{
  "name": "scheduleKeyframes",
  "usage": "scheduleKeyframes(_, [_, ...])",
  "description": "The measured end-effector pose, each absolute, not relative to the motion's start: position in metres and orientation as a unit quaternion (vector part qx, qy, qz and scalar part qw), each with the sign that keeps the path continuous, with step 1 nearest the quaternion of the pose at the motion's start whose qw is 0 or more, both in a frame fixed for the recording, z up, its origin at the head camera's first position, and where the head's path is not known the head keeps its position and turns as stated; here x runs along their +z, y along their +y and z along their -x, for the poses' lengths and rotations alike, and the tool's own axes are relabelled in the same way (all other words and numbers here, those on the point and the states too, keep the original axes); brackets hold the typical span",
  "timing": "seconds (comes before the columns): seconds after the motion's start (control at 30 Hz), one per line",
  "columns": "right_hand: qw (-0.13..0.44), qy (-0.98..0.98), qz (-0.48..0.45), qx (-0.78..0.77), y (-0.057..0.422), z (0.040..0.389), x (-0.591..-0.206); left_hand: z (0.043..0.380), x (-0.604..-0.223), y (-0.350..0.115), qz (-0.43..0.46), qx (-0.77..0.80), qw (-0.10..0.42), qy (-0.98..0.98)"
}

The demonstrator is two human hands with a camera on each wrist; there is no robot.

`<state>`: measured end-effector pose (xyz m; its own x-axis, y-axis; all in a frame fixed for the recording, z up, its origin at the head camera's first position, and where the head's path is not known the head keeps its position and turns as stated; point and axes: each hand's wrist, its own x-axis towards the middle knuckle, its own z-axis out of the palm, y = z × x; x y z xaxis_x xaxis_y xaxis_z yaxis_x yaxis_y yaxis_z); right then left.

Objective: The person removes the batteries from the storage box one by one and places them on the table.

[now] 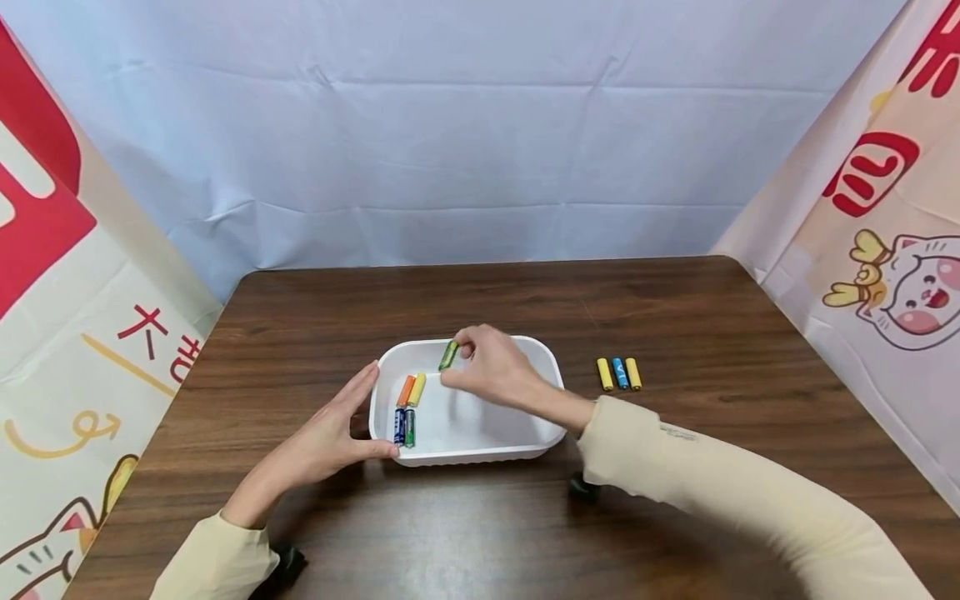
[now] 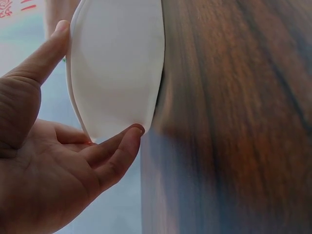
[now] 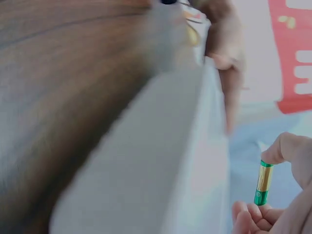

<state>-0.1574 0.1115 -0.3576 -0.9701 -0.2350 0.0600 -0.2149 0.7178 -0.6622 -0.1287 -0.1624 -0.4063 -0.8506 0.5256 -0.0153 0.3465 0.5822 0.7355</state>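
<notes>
A white plastic tray (image 1: 480, 425) rests on the table. My left hand (image 1: 330, 433) holds its left end, thumb at the near rim and fingers along the far-left side; the left wrist view shows fingertips against the outer wall. Over the tray's far part, my right hand (image 1: 498, 367) pinches a green battery (image 1: 448, 355) by its ends. In the right wrist view that battery (image 3: 263, 183) has a gold band. Lying in the tray's left end are an orange battery (image 1: 406, 391), a yellow battery (image 1: 417, 389), a dark blue battery (image 1: 399, 426) and a green battery (image 1: 409, 427).
To the right of the tray, a yellow battery (image 1: 604, 374), a blue battery (image 1: 619, 372) and another yellow battery (image 1: 633, 374) lie side by side on the brown wooden table (image 1: 480, 533). A pale cloth (image 1: 465, 150) hangs behind the table; printed cloths flank it.
</notes>
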Motion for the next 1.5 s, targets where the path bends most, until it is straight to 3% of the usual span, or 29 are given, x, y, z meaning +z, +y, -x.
scheduleKeyframes(0.23, [-0.014,0.913,0.124,-0.388,0.176,0.153,-0.323,0.129,-0.406,-0.163,-0.244,0.386,0.118,0.882])
scheduleKeyframes(0.47, [0.014,0.909,0.131,-0.396,0.252,0.146,-0.307,0.13,-0.406,-0.163,-0.244,0.389,0.12,0.88])
scheduleKeyframes(0.83, [0.056,0.95,0.114,-0.284,0.364,0.139,-0.346,0.13,-0.406,-0.162,-0.242,0.393,0.129,0.878])
scheduleKeyframes(1.13, [0.108,0.955,0.12,-0.247,0.386,0.14,-0.384,0.129,-0.406,-0.163,-0.24,0.392,0.126,0.879])
scheduleKeyframes(1.5, [0.131,0.954,0.124,-0.238,0.385,0.143,-0.394,0.13,-0.405,-0.162,-0.237,0.39,0.126,0.881])
